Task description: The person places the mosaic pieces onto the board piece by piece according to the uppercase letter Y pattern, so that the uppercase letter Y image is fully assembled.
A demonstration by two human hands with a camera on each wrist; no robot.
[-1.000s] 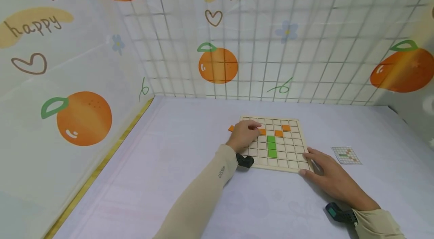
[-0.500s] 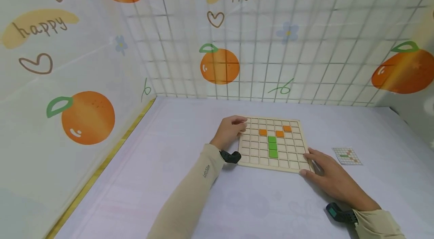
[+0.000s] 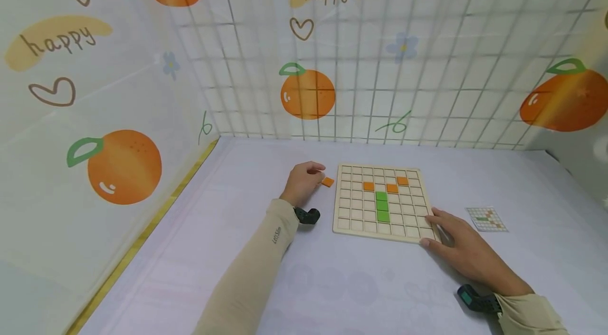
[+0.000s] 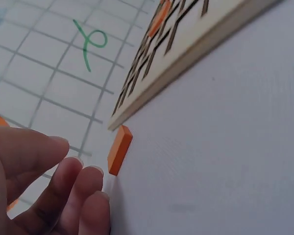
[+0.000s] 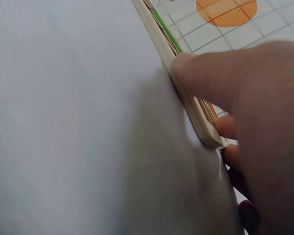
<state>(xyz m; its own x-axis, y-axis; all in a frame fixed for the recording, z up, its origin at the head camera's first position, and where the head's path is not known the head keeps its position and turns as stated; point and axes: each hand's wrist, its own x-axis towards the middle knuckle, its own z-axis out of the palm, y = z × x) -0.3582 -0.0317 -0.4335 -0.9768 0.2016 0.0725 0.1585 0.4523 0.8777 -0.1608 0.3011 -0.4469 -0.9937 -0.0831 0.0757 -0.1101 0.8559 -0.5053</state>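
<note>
A wooden grid board (image 3: pixel 382 203) was laid flat on a pale cloth-covered table (image 3: pixel 237 250), with three orange tiles (image 3: pixel 368 185) seated in its upper rows and a green bar (image 3: pixel 381 207) set upright in the cells below them. A loose orange tile (image 3: pixel 328 182) was seen on the cloth just beside the board's left edge, near its far corner, apart from the frame. The left hand (image 3: pixel 304 182) was placed on the cloth immediately left of that tile, its fingers (image 4: pixel 73 191) loosely curled and holding nothing; in the left wrist view the fingertips were shown close to the tile (image 4: pixel 120 149) but a small gap was kept, and the tile was not gripped. The right hand (image 3: pixel 463 248) was rested at the board's near right corner, fingers fairly straight, with the thumb (image 5: pixel 210 81) pressed against the board's edge (image 5: pixel 186 98) and other fingers tucked against the corner. A small pattern card (image 3: pixel 485 218) was laid on the cloth to the right of the board, well apart from the loose tile. Walls printed with oranges (image 3: pixel 307 93) were seen behind the table.
</note>
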